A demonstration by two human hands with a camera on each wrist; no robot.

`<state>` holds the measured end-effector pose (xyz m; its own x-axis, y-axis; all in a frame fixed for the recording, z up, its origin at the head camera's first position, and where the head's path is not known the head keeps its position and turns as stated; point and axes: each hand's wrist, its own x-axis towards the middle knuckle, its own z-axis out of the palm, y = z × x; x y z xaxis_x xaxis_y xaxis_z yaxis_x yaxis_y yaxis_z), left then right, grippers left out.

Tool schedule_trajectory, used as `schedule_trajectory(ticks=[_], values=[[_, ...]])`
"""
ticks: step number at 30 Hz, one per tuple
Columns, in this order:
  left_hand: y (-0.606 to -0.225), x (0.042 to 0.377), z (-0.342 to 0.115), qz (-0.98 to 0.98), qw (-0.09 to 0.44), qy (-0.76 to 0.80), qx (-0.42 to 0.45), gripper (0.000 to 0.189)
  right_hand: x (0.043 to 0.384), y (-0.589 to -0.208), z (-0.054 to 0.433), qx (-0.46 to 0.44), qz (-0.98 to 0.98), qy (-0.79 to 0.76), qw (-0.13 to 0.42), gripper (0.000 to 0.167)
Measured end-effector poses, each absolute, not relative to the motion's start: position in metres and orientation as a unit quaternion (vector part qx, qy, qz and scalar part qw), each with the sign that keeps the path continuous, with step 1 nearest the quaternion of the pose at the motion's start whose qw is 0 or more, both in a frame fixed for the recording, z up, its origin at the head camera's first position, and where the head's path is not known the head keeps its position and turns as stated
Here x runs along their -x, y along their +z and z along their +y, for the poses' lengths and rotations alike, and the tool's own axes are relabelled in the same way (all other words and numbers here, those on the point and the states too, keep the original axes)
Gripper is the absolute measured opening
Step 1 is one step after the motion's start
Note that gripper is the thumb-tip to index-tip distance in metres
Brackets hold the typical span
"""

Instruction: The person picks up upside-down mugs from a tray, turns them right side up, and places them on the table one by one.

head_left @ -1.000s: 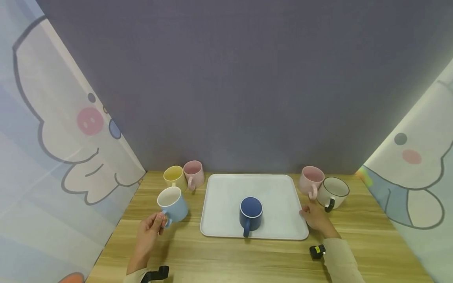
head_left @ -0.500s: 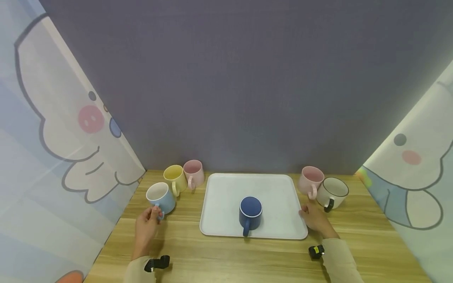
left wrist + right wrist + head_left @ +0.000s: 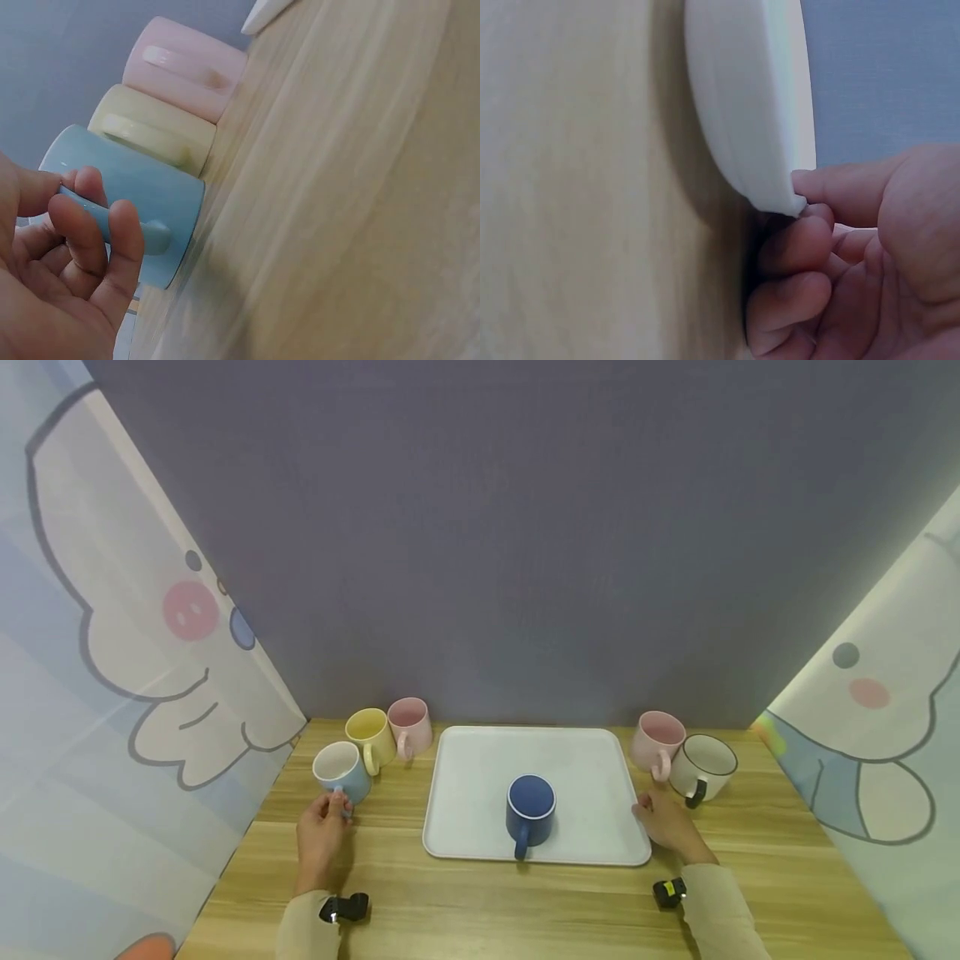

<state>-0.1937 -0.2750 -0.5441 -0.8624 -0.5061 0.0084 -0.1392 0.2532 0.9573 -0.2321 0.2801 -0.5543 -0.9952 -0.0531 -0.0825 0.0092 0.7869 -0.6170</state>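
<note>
My left hand [image 3: 321,837] pinches the handle of a light blue mug [image 3: 142,187], which stands upright on the table at the left. In the left wrist view the thumb and fingers are curled about that handle. My right hand [image 3: 667,823] grips the right rim of a white tray [image 3: 739,97], thumb on top and fingers curled beneath. On the tray a dark blue mug [image 3: 531,814] sits near the front edge, its handle toward me. A yellow mug [image 3: 380,742] is just behind the light blue one, beside a pink mug [image 3: 418,735].
Right of the tray stand another pink mug [image 3: 652,745] and a white mug [image 3: 693,772] with a black rim and handle. A grey backdrop [image 3: 480,543] rises behind the wooden table [image 3: 480,906]. Cartoon-printed curtains flank both sides.
My left hand has carried the light blue mug left and back, from above the table to a place in front of the yellow mug. The right hand has stayed at the tray rim.
</note>
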Motion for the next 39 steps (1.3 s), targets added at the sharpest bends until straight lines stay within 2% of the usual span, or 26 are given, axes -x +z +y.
schedule_trajectory(ticks=[12,26,30,34,39], values=[[-0.538,0.201,-0.271,-0.754,0.162,-0.601,-0.210,0.035,0.232,-0.555,0.280,0.002,0.941,-0.334,0.052,0.019],[-0.539,0.203,-0.273,-0.776,0.160,-0.572,-0.214,0.041,0.231,-0.553,0.278,-0.001,0.941,-0.334,0.048,0.022],[-0.537,0.201,-0.272,-0.805,0.186,-0.508,-0.244,0.038,0.232,-0.553,0.278,-0.007,0.941,-0.334,0.056,0.020],[-0.531,0.202,-0.267,-0.809,0.236,-0.469,-0.265,0.027,0.232,-0.553,0.278,-0.010,0.941,-0.333,0.056,0.018],[-0.512,0.204,-0.244,-0.812,0.272,-0.468,-0.218,0.013,0.231,-0.552,0.279,-0.010,0.941,-0.333,0.057,0.019]])
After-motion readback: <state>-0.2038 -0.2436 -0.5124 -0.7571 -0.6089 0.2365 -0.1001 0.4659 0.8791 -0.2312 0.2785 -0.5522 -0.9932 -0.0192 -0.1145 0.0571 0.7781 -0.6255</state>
